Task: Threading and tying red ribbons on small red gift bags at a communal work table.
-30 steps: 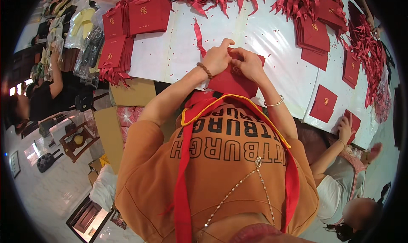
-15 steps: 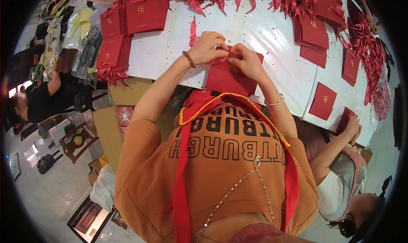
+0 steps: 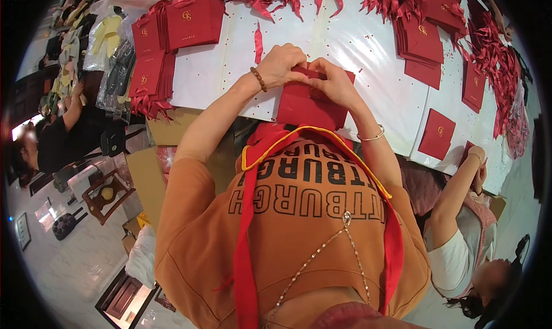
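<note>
Both hands, left hand (image 3: 282, 64) & right hand (image 3: 333, 83), grip red envelope (image 3: 307, 107).

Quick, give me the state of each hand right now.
Left hand: closed, fingers pinching the top edge of the red paper bag.
Right hand: closed, gripping the same red paper bag at its top.

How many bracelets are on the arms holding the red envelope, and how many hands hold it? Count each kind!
brown bead bracelet, on the left wrist: 1
thin metal bangle, on the right wrist: 1
hands gripping the red envelope, the left hand and the right hand: 2
Total: 4
</note>
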A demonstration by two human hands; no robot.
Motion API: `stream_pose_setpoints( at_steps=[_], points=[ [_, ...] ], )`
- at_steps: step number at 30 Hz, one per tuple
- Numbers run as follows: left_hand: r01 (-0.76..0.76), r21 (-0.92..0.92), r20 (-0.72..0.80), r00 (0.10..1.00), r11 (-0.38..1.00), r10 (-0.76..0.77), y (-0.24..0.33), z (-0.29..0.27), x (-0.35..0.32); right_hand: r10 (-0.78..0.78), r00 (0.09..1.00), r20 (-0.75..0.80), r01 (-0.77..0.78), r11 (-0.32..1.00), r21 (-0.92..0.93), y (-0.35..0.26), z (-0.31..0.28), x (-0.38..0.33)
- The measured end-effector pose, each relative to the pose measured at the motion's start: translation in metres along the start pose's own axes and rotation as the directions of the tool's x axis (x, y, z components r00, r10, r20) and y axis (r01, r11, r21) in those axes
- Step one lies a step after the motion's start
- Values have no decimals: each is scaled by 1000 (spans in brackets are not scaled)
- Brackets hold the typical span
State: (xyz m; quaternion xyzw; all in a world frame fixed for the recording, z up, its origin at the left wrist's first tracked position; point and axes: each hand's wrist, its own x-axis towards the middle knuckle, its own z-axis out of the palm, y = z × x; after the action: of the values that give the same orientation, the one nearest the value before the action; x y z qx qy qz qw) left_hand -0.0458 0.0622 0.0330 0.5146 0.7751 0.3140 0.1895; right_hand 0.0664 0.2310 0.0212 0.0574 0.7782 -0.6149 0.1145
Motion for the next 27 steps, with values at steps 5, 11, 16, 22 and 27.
stream_pose_setpoints(
  at_steps=[5,11,16,22,27],
  points=[
    [-12,18,-70,997,1000,13,-3,6,-4,-88,995,-56,47,854,-518,-17,-5,-10],
    [327,-132,351,898,936,-264,-19,-10,7,-259,965,-43,184,784,-593,-29,4,-19],
    [547,-348,610,749,762,-259,-15,-22,18,-353,934,-60,245,752,-612,-29,10,-20],
    [554,-394,763,642,733,-75,-30,-28,30,-371,927,-56,267,757,-596,-35,14,-17],
    [549,-419,771,636,723,-36,-18,-35,32,-345,935,-76,249,795,-553,-31,12,-16]
  ],
)
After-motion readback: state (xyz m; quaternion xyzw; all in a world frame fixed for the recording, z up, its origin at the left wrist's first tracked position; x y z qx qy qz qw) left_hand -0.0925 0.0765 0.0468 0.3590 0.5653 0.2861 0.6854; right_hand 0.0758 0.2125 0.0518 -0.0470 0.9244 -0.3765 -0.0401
